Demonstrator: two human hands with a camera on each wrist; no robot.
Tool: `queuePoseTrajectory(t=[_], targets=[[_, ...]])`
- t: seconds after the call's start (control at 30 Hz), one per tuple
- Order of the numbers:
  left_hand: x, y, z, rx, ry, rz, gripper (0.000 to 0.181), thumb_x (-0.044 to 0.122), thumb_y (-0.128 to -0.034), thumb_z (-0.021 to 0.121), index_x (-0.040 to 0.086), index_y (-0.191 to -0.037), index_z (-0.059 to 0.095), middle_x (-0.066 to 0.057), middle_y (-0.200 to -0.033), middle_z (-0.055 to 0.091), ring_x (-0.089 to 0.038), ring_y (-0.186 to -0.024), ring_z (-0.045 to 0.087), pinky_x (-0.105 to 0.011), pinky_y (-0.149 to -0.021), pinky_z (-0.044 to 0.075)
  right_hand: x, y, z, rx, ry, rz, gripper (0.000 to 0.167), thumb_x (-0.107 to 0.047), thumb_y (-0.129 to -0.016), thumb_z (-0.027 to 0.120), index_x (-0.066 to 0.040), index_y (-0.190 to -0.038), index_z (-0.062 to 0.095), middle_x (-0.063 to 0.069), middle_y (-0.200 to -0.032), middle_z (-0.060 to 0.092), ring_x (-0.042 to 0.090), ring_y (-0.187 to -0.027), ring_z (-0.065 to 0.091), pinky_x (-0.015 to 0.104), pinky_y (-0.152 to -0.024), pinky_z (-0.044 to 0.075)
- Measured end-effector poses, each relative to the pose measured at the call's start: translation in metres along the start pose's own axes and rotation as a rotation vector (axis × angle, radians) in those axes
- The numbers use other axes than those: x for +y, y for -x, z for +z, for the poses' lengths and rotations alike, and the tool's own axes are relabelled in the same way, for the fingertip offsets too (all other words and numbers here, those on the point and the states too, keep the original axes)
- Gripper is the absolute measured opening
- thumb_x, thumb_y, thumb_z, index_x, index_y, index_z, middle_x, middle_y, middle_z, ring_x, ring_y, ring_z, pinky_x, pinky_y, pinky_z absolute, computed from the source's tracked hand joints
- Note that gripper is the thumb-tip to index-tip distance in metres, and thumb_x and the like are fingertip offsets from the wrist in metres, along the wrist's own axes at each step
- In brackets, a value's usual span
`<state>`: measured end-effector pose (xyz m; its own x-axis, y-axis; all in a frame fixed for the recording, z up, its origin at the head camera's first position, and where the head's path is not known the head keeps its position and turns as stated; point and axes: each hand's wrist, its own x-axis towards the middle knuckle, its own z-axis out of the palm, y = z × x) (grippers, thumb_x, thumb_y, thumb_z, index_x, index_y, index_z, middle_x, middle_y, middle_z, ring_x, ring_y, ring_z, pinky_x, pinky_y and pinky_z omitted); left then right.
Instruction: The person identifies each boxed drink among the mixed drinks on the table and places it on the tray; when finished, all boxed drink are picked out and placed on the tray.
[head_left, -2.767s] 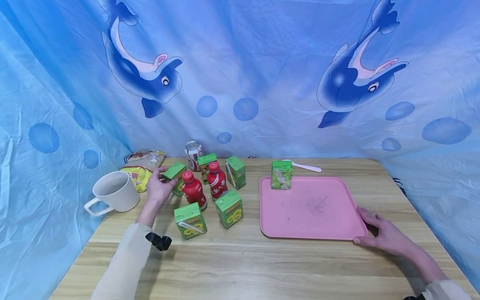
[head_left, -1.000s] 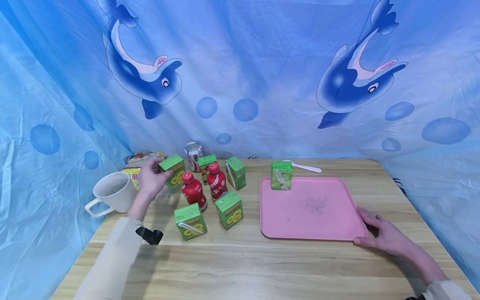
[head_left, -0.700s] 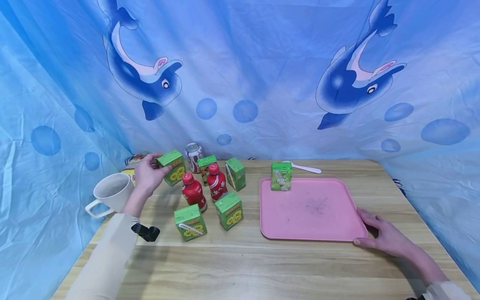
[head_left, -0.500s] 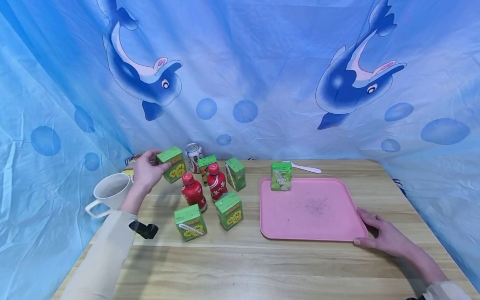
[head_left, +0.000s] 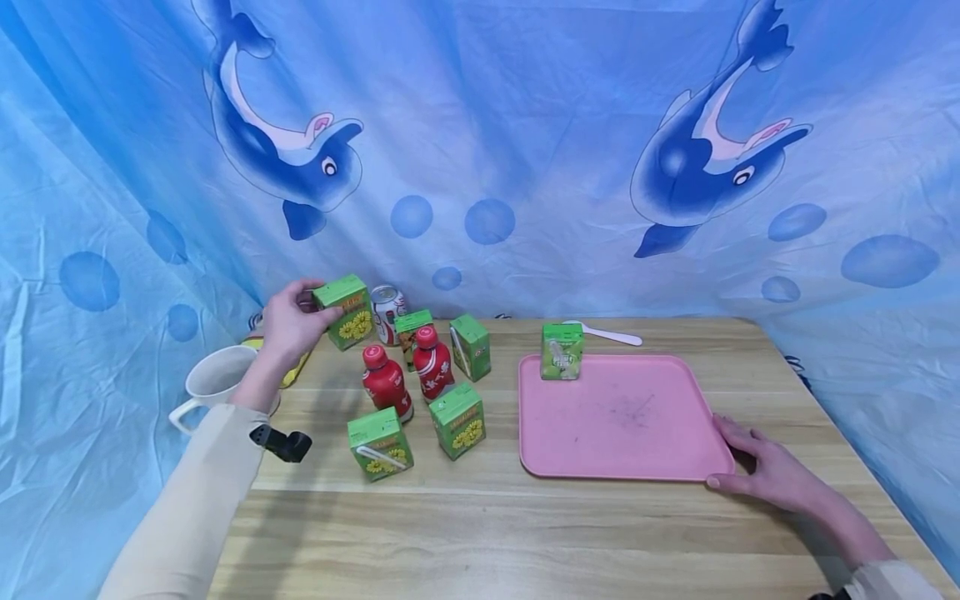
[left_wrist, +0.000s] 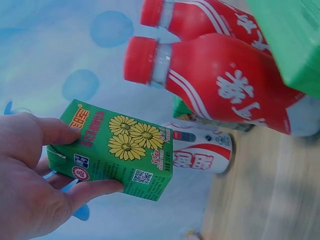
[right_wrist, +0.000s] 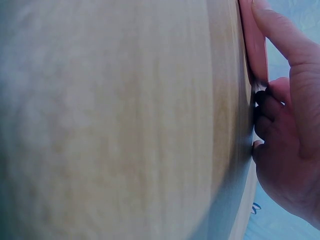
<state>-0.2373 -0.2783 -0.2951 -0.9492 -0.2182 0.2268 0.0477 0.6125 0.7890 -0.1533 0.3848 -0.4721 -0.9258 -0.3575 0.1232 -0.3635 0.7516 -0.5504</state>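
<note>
My left hand (head_left: 291, 323) grips a green drink carton (head_left: 347, 321) with yellow flowers, raised at the back left beside a drink can (head_left: 387, 314). In the left wrist view, the thumb and fingers pinch the end of this carton (left_wrist: 117, 150). Two red bottles (head_left: 387, 383) stand just in front of it, with several more green cartons (head_left: 458, 421) around them. At the right, my right hand (head_left: 772, 469) holds the near right corner of a pink tray (head_left: 630, 425). The right wrist view shows the thumb on the tray's rim (right_wrist: 256, 45) and the other fingers curled beside it.
A green carton (head_left: 562, 352) stands at the tray's back left, with a white spoon (head_left: 611, 336) behind. At far left are a white mug (head_left: 217, 375) and a yellow packet (head_left: 294, 372), both partly hidden by my left arm. A blue dolphin curtain (head_left: 487, 167) surrounds the wooden table (head_left: 480, 533).
My left hand has taken hold of the back left carton, drawn it out leftward from behind the red bottle, and raised it. The right hand and tray have stayed in place.
</note>
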Motion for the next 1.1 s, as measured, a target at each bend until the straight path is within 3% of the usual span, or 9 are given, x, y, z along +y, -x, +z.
queuePoseTrajectory(t=[0.13,0.17,0.27,0.37,0.6,0.7,0.8,0.93,1.1], targets=[[0.005,0.000,0.001,-0.012,0.007,-0.010,0.058,0.010,-0.0897,0.072,-0.002,-0.142,0.048,-0.026,-0.133,0.056,-0.038,-0.119,0.055,-0.047,-0.093,0.053,-0.001,0.002,0.001,-0.018,-0.005,0.020,0.094,-0.037,-0.080,0.084,0.011,-0.146,0.039,0.036,-0.147,0.038,0.061,-0.131,0.032,0.046,-0.121,0.008],[0.006,0.000,0.002,-0.018,0.008,-0.011,0.058,0.010,-0.0900,0.071,-0.001,-0.142,0.048,-0.026,-0.133,0.056,-0.038,-0.120,0.055,-0.046,-0.093,0.053,-0.001,0.002,0.001,-0.019,-0.006,0.020,0.094,-0.037,-0.080,0.084,0.011,-0.146,0.039,0.036,-0.147,0.038,0.061,-0.131,0.032,0.045,-0.121,0.008],[0.009,0.002,0.003,-0.030,0.016,-0.011,0.058,0.010,-0.0907,0.071,0.000,-0.143,0.048,-0.026,-0.134,0.055,-0.038,-0.120,0.055,-0.043,-0.090,0.055,-0.001,0.004,0.003,-0.014,0.006,0.006,0.093,-0.036,-0.079,0.085,0.012,-0.145,0.040,0.036,-0.145,0.040,0.061,-0.130,0.034,0.022,-0.118,0.004],[0.012,0.003,0.004,-0.045,0.027,-0.015,0.058,0.009,-0.0912,0.070,0.000,-0.144,0.047,-0.026,-0.135,0.054,-0.038,-0.121,0.054,-0.041,-0.088,0.057,-0.001,0.006,0.005,-0.009,0.013,-0.005,0.092,-0.034,-0.078,0.085,0.013,-0.144,0.041,0.036,-0.144,0.041,0.060,-0.129,0.036,0.011,-0.111,0.002],[0.023,0.003,0.006,-0.074,0.079,-0.014,0.059,0.008,-0.0928,0.068,0.001,-0.146,0.044,-0.026,-0.136,0.052,-0.038,-0.122,0.053,-0.031,-0.081,0.058,0.001,0.011,0.008,-0.017,0.004,0.000,0.093,-0.035,-0.078,0.085,0.012,-0.145,0.040,0.036,-0.145,0.041,0.061,-0.129,0.035,0.006,-0.106,0.000],[0.030,0.002,0.008,-0.084,0.108,-0.009,0.058,0.007,-0.0929,0.068,0.001,-0.146,0.045,-0.025,-0.135,0.052,-0.037,-0.121,0.053,-0.031,-0.081,0.058,0.000,0.012,0.007,-0.032,-0.008,0.023,0.094,-0.036,-0.079,0.084,0.011,-0.146,0.039,0.036,-0.146,0.038,0.061,-0.130,0.032,0.017,-0.115,0.001],[0.038,0.002,0.010,-0.097,0.142,0.005,0.057,0.006,-0.0931,0.067,0.001,-0.145,0.045,-0.025,-0.135,0.053,-0.036,-0.121,0.054,-0.036,-0.085,0.058,-0.001,0.010,0.007,-0.045,-0.021,0.042,0.095,-0.037,-0.080,0.084,0.011,-0.147,0.037,0.036,-0.148,0.036,0.061,-0.131,0.030,0.039,-0.121,0.006],[0.052,0.001,0.012,-0.118,0.171,0.027,0.056,0.006,-0.0931,0.068,0.001,-0.144,0.045,-0.023,-0.134,0.053,-0.034,-0.120,0.054,-0.039,-0.088,0.057,-0.003,0.007,0.004,-0.057,-0.034,0.062,0.097,-0.037,-0.080,0.084,0.010,-0.149,0.035,0.036,-0.149,0.034,0.063,-0.131,0.028,0.068,-0.112,0.015],[0.071,-0.002,0.013,-0.126,0.186,0.051,0.055,0.006,-0.0934,0.068,0.002,-0.144,0.046,-0.022,-0.134,0.054,-0.033,-0.120,0.055,-0.039,-0.086,0.058,-0.006,0.001,-0.001,-0.053,-0.019,0.067,0.098,-0.037,-0.079,0.085,0.010,-0.149,0.034,0.037,-0.149,0.033,0.066,-0.130,0.026,0.076,-0.102,0.024]])
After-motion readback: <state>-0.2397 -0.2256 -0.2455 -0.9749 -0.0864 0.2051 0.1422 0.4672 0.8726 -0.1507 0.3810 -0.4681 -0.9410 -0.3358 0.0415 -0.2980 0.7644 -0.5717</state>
